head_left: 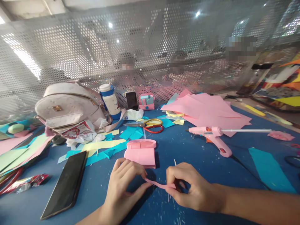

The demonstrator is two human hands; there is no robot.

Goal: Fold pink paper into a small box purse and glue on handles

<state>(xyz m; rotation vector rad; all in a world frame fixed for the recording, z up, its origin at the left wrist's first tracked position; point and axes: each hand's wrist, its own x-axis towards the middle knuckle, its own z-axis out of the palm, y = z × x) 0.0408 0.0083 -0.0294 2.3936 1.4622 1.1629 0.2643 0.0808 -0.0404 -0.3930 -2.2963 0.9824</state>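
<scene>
A narrow pink paper strip stretches between my two hands, just above the blue table. My left hand pinches one end between thumb and fingertips. The other end is pinched by my right hand, with a short bit of strip poking out past the thumb. Right behind my left hand lies a folded pink paper piece, with a looped pink paper band at its far edge. A pink glue gun with a clear glue stick in it rests on its side beyond my right hand.
A large phone lies at left. Scissors, blue paper scraps and a stack of pink paper are farther back. A backpack and bottle stand by the perforated metal screen. The gun's cord runs right.
</scene>
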